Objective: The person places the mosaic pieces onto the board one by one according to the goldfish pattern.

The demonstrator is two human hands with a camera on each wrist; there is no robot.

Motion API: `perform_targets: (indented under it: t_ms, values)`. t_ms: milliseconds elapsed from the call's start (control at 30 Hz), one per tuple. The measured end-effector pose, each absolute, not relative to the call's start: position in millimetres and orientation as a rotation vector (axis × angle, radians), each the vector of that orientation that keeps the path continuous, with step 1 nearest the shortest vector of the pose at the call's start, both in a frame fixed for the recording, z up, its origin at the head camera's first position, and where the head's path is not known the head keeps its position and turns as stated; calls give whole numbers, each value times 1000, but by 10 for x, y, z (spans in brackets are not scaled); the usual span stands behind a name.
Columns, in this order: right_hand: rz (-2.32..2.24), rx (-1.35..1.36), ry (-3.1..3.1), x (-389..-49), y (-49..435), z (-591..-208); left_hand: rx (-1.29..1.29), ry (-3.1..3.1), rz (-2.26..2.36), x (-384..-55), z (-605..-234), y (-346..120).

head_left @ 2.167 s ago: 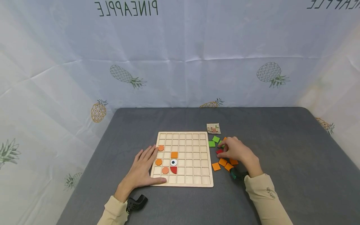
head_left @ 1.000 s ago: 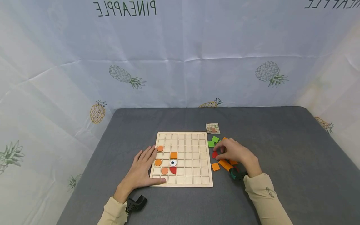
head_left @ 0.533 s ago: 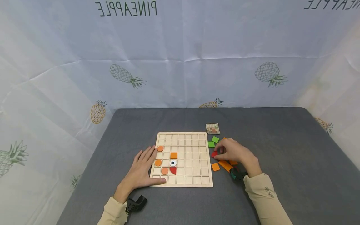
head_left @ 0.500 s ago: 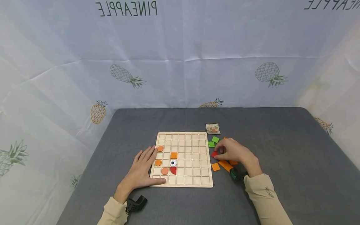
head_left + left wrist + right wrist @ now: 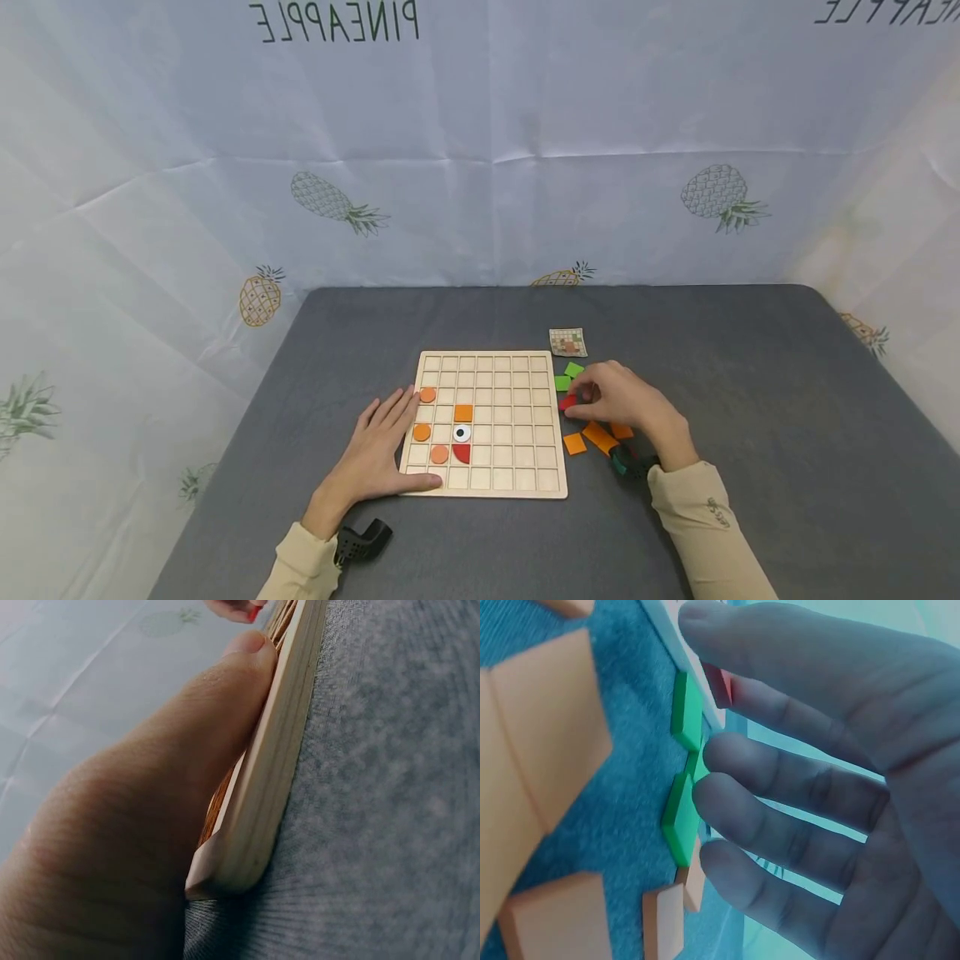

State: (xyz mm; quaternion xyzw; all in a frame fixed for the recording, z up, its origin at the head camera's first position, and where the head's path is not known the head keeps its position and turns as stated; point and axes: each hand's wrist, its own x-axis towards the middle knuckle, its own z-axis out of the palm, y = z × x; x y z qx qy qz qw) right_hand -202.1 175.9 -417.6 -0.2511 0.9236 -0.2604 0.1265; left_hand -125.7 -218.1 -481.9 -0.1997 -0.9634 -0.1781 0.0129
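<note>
My left hand (image 5: 378, 454) lies with spread fingers on the left edge of a wooden grid board (image 5: 517, 479), its thumb along the near edge. In the left wrist view, that thumb (image 5: 225, 697) presses against the board's rim (image 5: 262, 780). Just off the board's right side, my right hand (image 5: 618, 396) pinches a red tile (image 5: 567, 402) between thumb and index finger. The right wrist view shows part of this red tile (image 5: 718, 684), mostly covered by the thumb; the other fingers are loosely bent. On the board sit orange discs (image 5: 422, 432), an orange square (image 5: 463, 413), an eye disc (image 5: 462, 433) and a red quarter-round tile (image 5: 461, 453).
Green tiles (image 5: 562, 383) lie beside the board's right edge, beyond the right hand. Nearer me are loose orange tiles (image 5: 575, 443), some partly under the right wrist. A small pattern card (image 5: 567, 342) lies past the board's far right corner on the grey table (image 5: 787, 417).
My right hand has drawn the red tile leftward from among the loose tiles towards the board, and has shifted slightly away from me in the last half second. The left hand stays put.
</note>
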Motion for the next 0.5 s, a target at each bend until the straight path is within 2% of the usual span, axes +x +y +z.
perform_targets:
  t_ms: [500]
  values:
    - [-746,-842,2735,-2068,1550,-4050,-618,-3013,-576,-1271,-4779,-2165]
